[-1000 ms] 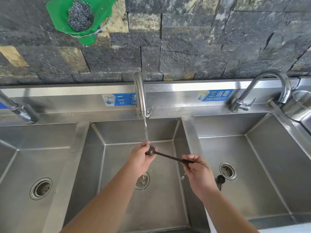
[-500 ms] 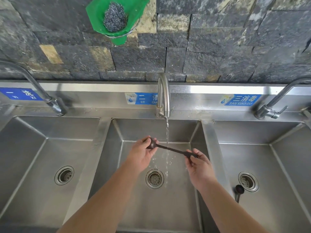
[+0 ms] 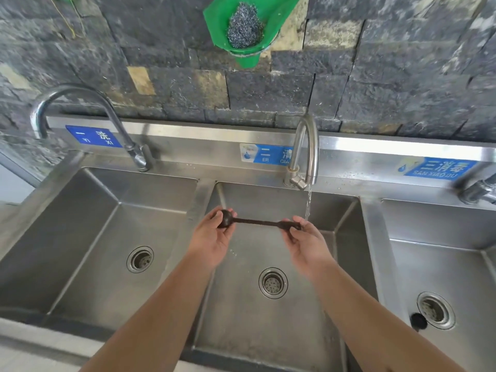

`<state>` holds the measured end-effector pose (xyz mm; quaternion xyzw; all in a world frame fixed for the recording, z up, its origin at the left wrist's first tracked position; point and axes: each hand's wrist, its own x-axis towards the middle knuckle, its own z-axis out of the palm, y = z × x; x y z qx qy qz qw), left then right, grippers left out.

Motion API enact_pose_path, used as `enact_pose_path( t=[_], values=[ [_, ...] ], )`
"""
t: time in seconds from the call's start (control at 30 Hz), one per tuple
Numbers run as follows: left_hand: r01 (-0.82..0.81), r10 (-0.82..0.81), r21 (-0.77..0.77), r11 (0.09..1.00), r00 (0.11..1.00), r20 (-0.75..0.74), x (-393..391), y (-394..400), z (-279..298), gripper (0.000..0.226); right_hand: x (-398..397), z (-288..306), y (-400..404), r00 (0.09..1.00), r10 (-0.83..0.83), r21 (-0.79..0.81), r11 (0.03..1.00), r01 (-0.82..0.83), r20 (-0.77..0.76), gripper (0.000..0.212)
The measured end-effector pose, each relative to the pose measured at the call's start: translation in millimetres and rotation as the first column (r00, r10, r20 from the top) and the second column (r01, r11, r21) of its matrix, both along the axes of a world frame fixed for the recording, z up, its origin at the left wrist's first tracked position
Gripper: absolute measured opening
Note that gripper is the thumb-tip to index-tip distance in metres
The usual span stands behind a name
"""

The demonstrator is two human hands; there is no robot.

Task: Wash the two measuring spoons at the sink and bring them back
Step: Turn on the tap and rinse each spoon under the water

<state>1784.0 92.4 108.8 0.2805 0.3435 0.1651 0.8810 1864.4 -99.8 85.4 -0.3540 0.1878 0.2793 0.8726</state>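
A dark long-handled measuring spoon is held level over the middle basin. My left hand cups its round bowl end. My right hand pinches the handle's tip. Water runs from the middle faucet and its stream falls just behind my right hand, to the right of the spoon's bowl. A second dark measuring spoon lies in the right basin beside its drain; only its round end shows past my right forearm.
Three steel basins sit side by side, each with a drain. The left faucet arches over the left basin. A green holder with a steel wool scrubber hangs on the stone wall. Blue labels run along the backsplash.
The view has swung left, so the sinks sit further right in frame. The spoon now lies level and to the left of the stream; its bowl was under the water a second ago.
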Motion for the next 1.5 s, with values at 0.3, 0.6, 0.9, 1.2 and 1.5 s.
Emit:
enact_pose_path(
  t=[0.3,0.6,0.9,1.2,1.5],
  values=[
    [0.161,-0.145,0.063,0.985,0.968,-0.205,15,-41,-7,0.01,6,16,-54,0.996,-0.079,-0.053,0.995,0.081,0.043,0.03],
    [0.395,-0.386,0.019,0.918,0.905,-0.176,58,-119,-9,0.008,-12,16,-150,0.971,-0.227,-0.202,0.95,0.237,0.074,0.028],
    [0.518,-0.51,-0.014,0.855,0.835,-0.207,76,-146,-18,0.015,-38,20,-183,0.969,-0.198,-0.361,0.901,0.239,0.148,0.021],
    [0.499,-0.504,-0.088,0.862,0.828,-0.243,66,-164,-28,0.009,-72,11,-174,0.71,0.32,-0.723,0.578,0.378,0.628,0.05],
    [0.592,-0.663,-0.318,0.74,0.723,-0.194,7,-195,-60,0.014,-104,-2,-167,0.032,0.878,-0.656,0.332,0.678,0.478,0.026]
  ],
)
